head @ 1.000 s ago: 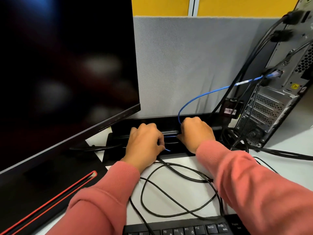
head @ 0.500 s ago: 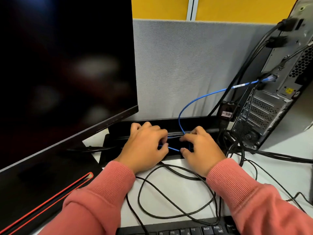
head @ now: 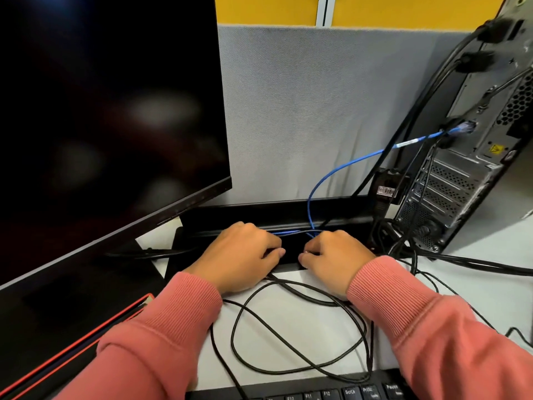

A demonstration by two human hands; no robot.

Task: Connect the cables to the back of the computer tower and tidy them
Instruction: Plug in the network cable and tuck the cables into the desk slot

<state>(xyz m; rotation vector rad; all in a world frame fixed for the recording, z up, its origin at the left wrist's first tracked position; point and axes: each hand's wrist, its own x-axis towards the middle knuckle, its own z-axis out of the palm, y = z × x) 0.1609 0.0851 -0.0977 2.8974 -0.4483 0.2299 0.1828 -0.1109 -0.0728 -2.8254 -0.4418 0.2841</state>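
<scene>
Two hands in pink sleeves are resting at a black cable tray (head: pixel 236 216) behind a desk; the left hand (head: pixel 239 255) and right hand (head: pixel 336 259) are curling their fingers, apparently pinching a blue cable (head: pixel 340 171) running up to the computer tower (head: pixel 473 145) standing at right

Only 1 view is given, from a camera worn on the person's head. It looks forward and steeply down over both pink sleeves onto the white desk (head: pixel 302 336), close enough that the forearms fill the lower frame. The black cable tray (head: pixel 259 215) sits mid-frame, just ahead of the left hand (head: pixel 239 255) and right hand (head: pixel 334 258). Left of the tray the monitor (head: pixel 109 111) looms large; right of it the computer tower (head: pixel 473 174) leans from wide-angle distortion. Nearer than the tray, the keyboard (head: pixel 317 392) is cut by the bottom edge.
</scene>
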